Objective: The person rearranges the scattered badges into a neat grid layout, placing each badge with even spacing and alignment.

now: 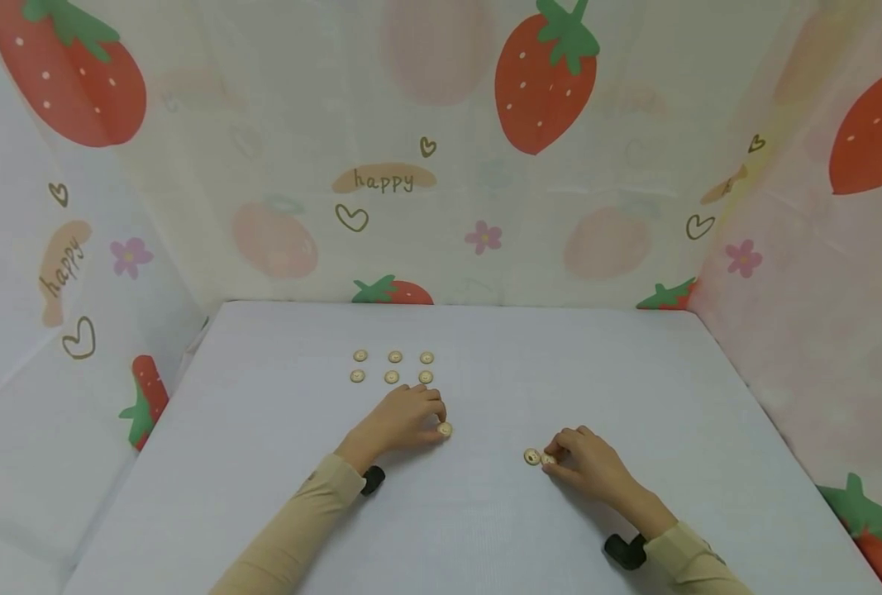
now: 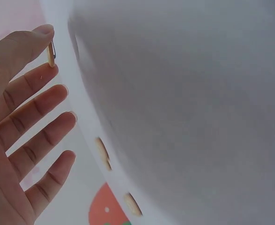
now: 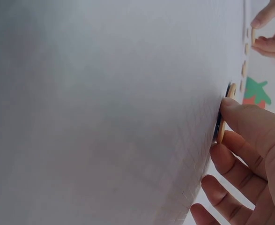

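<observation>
Between thumb and index finger, my left hand (image 1: 403, 417) pinches a small round tan pin badge (image 1: 445, 430) by its edges. In the left wrist view this badge (image 2: 51, 54) stands edge-on, a thin wire clasp showing on its back, and the other fingers are spread. My right hand (image 1: 585, 464) pinches a similar badge (image 1: 548, 459) low at the white table. Another badge (image 1: 532, 456) lies right beside it on the left. In the right wrist view the pinched badge (image 3: 221, 131) is tilted, with a dark underside.
Beyond my left hand, several matching badges lie in two rows, among them a front-left badge (image 1: 357, 376) and a back-right badge (image 1: 426, 358). The white table (image 1: 560, 355) ends at a strawberry-printed curtain (image 1: 485, 190) along the back and sides. Each wrist wears a black camera strap (image 1: 625, 551).
</observation>
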Demonstrator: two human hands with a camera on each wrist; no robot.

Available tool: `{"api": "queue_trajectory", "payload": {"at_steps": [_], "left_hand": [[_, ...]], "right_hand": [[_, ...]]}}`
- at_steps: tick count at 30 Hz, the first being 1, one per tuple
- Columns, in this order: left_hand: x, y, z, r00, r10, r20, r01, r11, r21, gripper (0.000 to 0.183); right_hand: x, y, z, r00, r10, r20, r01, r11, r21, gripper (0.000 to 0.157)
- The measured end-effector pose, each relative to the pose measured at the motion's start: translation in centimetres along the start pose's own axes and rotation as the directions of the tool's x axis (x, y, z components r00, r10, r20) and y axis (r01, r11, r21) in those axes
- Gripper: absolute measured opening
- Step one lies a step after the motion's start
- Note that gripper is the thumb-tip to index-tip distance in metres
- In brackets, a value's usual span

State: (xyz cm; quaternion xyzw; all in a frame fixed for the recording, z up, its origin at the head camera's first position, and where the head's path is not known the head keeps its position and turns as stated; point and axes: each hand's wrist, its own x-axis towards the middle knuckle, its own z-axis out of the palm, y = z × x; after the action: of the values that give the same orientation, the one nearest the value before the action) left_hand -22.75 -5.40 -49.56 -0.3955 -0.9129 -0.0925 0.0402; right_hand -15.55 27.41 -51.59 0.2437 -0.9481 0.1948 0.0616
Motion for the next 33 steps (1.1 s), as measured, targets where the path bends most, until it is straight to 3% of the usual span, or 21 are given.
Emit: {"api": "queue_trajectory", "payload": {"at_steps": [11,33], "left_hand": [[-1.7,-2.0,0.0,0.997,-0.063,-0.037,0.064,0.998,0.020,0.019],[-4.8,-5.6,-1.1,0.985,-0.167,-0.039,0.168,0.985,0.041,0.019]], "right_hand": [[0.0,-0.1,0.0,1.000,-0.006,-0.003,0.006,1.000,-0.001,0.015],[0.0,-0.1,0.1,1.000,-0.007,-0.017,0.007,1.000,-0.002,0.016]]}}
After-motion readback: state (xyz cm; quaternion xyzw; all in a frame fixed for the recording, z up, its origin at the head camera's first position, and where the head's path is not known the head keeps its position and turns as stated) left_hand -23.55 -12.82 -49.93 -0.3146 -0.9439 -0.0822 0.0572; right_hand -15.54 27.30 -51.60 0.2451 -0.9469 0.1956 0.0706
